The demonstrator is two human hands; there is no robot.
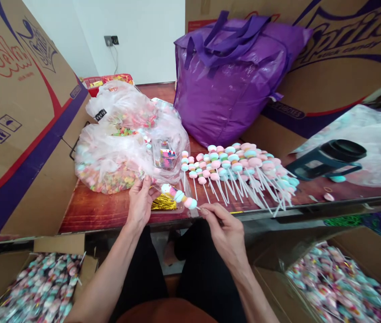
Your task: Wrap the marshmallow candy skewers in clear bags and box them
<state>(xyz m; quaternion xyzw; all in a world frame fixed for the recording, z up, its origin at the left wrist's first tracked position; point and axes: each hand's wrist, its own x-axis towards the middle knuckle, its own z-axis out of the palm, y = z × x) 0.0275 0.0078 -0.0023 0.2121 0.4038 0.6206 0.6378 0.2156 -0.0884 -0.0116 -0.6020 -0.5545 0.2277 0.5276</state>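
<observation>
A marshmallow candy stick (179,196), with pink, white and blue pieces, hangs tilted between my hands above the table's front edge. My right hand (226,229) is closed in a pinch on its white stick end. At the other end, my left hand (140,202) pinches what looks like the top of a clear wrapper around the candy. Below it lies a bundle of gold twist ties (164,202) in a clear tray. Right of my hands, a heap of unwrapped marshmallow sticks (234,163) rests on the table, most sticks pointing toward me.
Clear bags of candy (110,157) and a small clear pack (165,154) lie at left. Behind stands a purple bag (231,85); a dark bottle (325,159) lies at right. Large cartons (36,134) flank the table. Open boxes of candy sticks (42,282) (338,287) sit below.
</observation>
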